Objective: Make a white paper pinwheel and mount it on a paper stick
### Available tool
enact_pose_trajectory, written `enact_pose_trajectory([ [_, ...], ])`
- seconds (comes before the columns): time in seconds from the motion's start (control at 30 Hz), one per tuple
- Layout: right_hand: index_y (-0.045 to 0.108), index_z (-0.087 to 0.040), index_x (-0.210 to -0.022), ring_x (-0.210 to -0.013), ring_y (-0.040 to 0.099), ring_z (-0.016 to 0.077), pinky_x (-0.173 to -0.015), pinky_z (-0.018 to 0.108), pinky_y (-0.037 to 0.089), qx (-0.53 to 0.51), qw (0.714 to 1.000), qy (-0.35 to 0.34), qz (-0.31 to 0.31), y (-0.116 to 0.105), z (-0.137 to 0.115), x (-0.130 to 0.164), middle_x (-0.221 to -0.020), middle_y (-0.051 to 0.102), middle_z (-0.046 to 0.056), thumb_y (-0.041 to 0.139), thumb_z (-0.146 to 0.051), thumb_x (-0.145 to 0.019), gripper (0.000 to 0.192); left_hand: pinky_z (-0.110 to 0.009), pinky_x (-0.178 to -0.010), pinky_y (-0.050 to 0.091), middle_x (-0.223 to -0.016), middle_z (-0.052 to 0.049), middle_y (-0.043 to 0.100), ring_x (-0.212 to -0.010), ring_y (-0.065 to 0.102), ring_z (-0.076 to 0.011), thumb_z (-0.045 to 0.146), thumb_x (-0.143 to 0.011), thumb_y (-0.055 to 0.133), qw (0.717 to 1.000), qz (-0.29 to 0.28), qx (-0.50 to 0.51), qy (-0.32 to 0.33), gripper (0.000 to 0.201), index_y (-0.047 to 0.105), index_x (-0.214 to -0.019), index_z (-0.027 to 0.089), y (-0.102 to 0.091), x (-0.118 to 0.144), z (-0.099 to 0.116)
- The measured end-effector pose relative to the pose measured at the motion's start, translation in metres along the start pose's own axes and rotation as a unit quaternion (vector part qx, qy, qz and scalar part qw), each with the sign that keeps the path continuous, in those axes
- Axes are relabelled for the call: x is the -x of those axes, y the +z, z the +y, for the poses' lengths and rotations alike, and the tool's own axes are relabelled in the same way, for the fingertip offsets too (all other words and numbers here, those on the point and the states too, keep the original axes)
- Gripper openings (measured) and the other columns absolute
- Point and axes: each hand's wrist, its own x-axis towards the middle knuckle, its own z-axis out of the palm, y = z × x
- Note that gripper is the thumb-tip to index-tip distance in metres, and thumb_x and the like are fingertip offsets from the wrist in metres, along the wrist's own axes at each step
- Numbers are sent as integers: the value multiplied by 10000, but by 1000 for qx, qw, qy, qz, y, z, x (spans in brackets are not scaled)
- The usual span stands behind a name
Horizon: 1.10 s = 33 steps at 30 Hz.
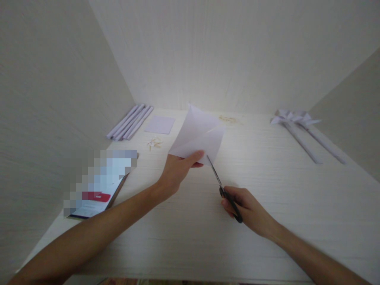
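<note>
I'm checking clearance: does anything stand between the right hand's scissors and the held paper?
Nothing visible does: the scissors overlap the held paper near its lower edge, with the left hand close beside their tip.

Left forearm point(115, 223): bare, extended diagonally forward from the lower left. Left hand point(181, 171): positioned farther forward than the right hand point(247, 206); closed in a pinch, thumb point(196, 156) uppermost and pointing right, fingers point(197, 166) mostly hidden beneath. Right forearm point(308, 249): bare, angled inward from the lower right. Right hand: closed, fingers curled. Hands stand apart.
</note>
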Motion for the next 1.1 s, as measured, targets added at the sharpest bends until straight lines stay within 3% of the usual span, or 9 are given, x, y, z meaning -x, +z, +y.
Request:
enact_pose_trajectory([
  [0.8,349,-182,-550,-462,320,77,-420,218,242,-2,1000,-18,2,0,-2,-1,-510,342,-42,379,-548,-772,428,-226,-573,537,-883,-57,650,-753,600,-153,260,-587,664,999,-19,-6,-25,406,599,-976,164,1,3,-2],
  [1.1,343,-185,-546,-453,311,75,-411,217,232,1,1000,-15,2,1,-2,0,-499,335,-45,389,-489,-791,393,-220,-572,536,-894,-59,648,-758,600,-154,266,-589,663,999,-16,-10,-26,389,607,-959,161,0,2,-3],
])
